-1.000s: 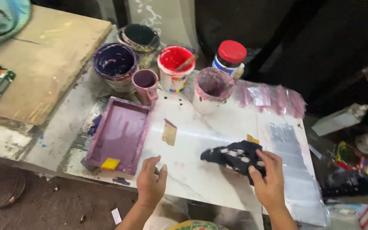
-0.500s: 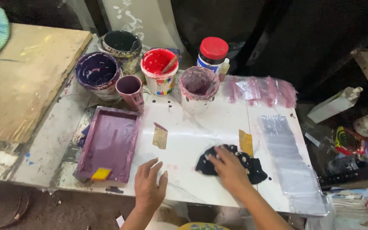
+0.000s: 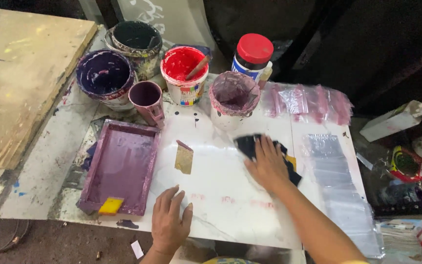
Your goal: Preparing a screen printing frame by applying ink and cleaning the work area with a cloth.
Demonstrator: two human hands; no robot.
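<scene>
Dark cloth (image 3: 248,144) pinned under right hand (image 3: 268,164), fingers spread flat — below purple-stained cup (image 3: 232,99); left hand (image 3: 170,221) open, palm down, well apart.

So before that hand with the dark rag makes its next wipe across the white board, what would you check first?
1. Right hand flat on the dark rag: ok.
2. Left hand steadying the white board at its near edge: ok.
3. Purple-stained cup very close to the rag: not ok.
4. Tan card lying loose on the board: not ok.
5. Purple tray apart from the rag: ok.
6. Board wiped clean: cannot tell.
</scene>
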